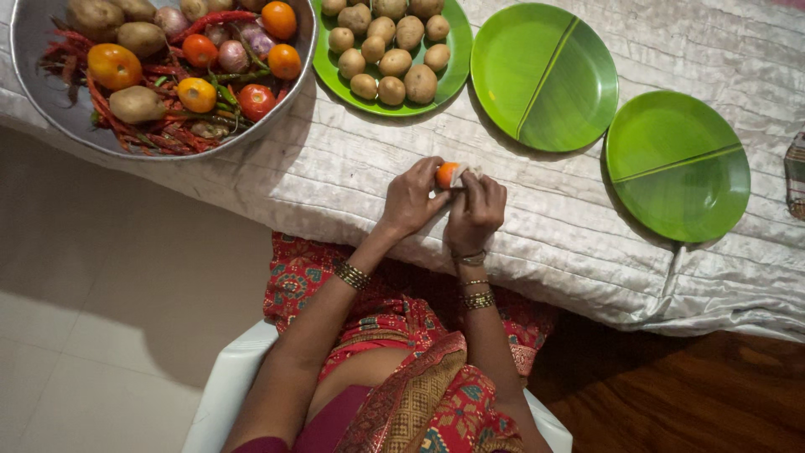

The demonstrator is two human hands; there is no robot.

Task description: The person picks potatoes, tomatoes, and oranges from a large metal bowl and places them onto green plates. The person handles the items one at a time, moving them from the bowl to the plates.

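My left hand (411, 200) and my right hand (475, 211) meet over the white quilted cloth (352, 168) on the table. Between their fingertips sits a small orange tomato (446, 174), with a bit of white cloth (464, 172) pressed against it by my right hand. Both hands grip the tomato together. A big steel bowl (38, 80) at the far left holds tomatoes, potatoes, onions, red chillies and green chillies. A green plate (457, 63) just beyond my hands carries several small potatoes (390, 50).
Two bare green plates lie to the right, one (543, 75) in the middle and one (677, 164) further right. A patterned cloth (795, 172) shows at the right edge. I sit in a white chair (222, 394); tiled floor lies left, wooden floor right.
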